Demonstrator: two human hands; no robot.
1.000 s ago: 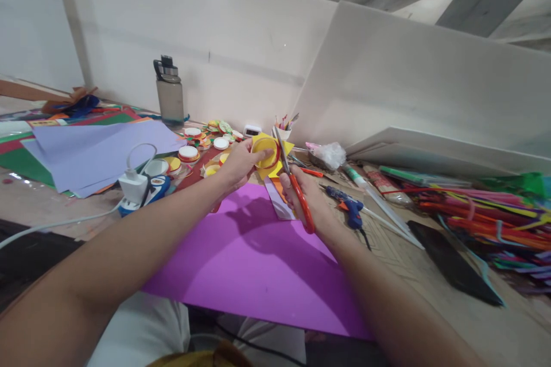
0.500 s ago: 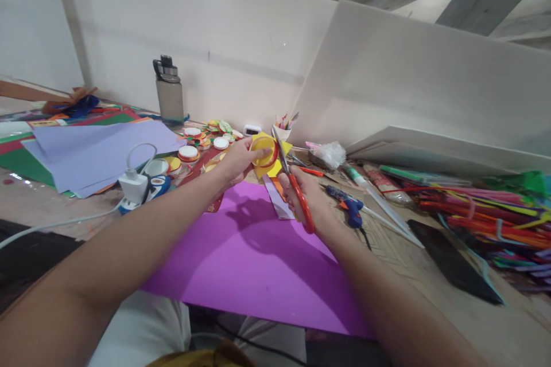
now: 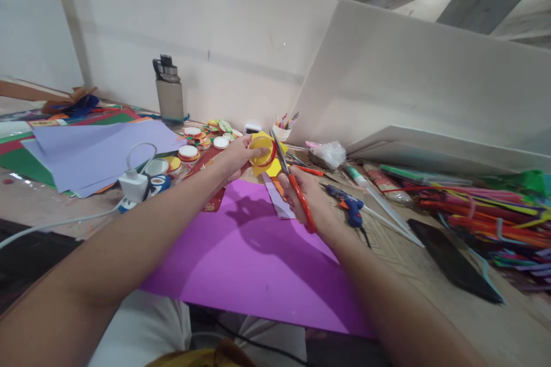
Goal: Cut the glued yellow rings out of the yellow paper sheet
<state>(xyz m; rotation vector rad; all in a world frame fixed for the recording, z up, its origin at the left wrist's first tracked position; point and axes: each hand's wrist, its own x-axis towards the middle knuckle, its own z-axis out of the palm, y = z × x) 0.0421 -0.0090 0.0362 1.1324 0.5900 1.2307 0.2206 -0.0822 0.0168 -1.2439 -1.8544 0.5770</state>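
Observation:
My left hand (image 3: 241, 157) is closed on a piece of yellow paper (image 3: 272, 167) together with a round, red-edged disc (image 3: 260, 150), its thumb lying across the disc's face. In my right hand (image 3: 305, 192) is a pair of scissors (image 3: 297, 189) with red handles, blades pointing up and away. The blades stand right at the paper's right side, beside the disc; whether they touch the paper I cannot tell. Below both hands lies a large purple sheet (image 3: 258, 264). Partly behind my right hand are a pale lilac piece of paper (image 3: 275, 198) and an orange scrap.
Right of my hand lie a blue glue gun (image 3: 353, 212), a black phone-like slab (image 3: 451, 261) and bundles of coloured pipe cleaners (image 3: 482, 206). To the left are lilac sheets (image 3: 103, 149), a white charger (image 3: 134, 184), round lids (image 3: 188, 152) and a bottle (image 3: 169, 94).
The yellow paper and disc have shifted very slightly left with my left hand. The scissor blades have tilted slightly left. Everything else looks the same.

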